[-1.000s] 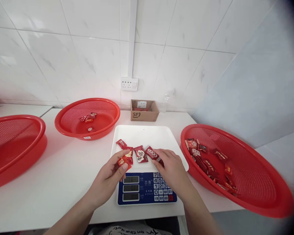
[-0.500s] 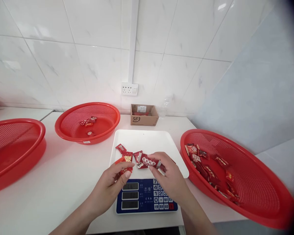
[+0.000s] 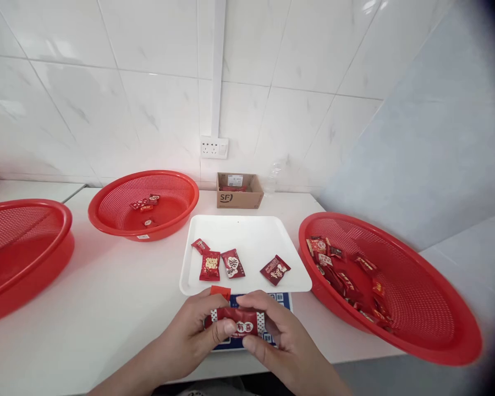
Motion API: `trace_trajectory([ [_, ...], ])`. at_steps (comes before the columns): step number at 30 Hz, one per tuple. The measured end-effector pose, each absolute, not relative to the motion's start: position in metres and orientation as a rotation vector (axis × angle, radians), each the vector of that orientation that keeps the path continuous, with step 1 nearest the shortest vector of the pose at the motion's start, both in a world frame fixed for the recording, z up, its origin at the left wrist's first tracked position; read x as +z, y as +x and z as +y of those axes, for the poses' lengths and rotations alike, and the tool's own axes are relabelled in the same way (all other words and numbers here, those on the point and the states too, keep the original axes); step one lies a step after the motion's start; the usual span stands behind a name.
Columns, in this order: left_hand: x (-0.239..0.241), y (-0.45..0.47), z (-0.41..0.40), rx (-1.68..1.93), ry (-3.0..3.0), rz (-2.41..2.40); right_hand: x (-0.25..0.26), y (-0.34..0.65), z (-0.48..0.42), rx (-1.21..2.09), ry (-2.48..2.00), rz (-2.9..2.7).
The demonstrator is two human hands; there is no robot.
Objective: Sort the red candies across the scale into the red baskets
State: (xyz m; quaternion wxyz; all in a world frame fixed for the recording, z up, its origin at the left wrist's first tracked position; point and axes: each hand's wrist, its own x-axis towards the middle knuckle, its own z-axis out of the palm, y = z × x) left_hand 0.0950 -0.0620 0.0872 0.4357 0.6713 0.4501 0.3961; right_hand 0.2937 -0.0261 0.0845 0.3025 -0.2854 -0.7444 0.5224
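Between my left hand (image 3: 196, 327) and my right hand (image 3: 280, 338) is a dark red wrapped candy (image 3: 245, 318) with patterned ends, pinched from both sides above the scale's blue keypad panel (image 3: 284, 300). An orange-red packet (image 3: 220, 291) sticks up behind my left fingers and appears to be in that hand too. Just beyond lies the scale's white tray (image 3: 247, 234). On its left part rest a small red candy (image 3: 200, 246), a red and gold packet (image 3: 210, 266) and a red and white packet (image 3: 233, 263). A dark red packet (image 3: 275, 270) lies apart on the right. My hands hide most of the keypad.
A red basket (image 3: 433, 275) with many wrapped candies stands at right. Another red basket (image 3: 181, 209) at back left holds several candies, and a third (image 3: 60, 242) is cut off at the left edge. A small cardboard box (image 3: 241, 199) stands near the wall.
Both hands have come back from the tray toward me and closer together, bringing the dark red candy and the orange-red packet over the keypad. The packets on the tray are now uncovered.
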Motion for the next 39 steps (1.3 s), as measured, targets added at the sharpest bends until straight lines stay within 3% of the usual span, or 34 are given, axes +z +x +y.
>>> trace_trajectory([
  [4, 0.086, 0.099, -0.07, 1.071, 1.712, 1.161, 0.081, 0.289, -0.029, 1.335, -0.9, -1.994],
  [14, 0.076, 0.097, -0.06, 1.092, 1.659, 1.172, 0.077, 0.283, -0.023, 0.822, -0.818, -2.188],
  [19, 0.076, 0.085, -0.053, 1.248, 1.334, 1.417, 0.079, 0.294, 0.002, 0.684, -1.15, -2.062],
  [25, 0.079, 0.077, -0.051, 1.16, 1.213, 1.405, 0.074, 0.291, 0.034, 0.449, -1.409, -2.101],
  [39, 0.083, 0.076, -0.039, 1.177, 1.253, 1.551, 0.073, 0.324, 0.049, 0.478, -1.473, -2.28],
])
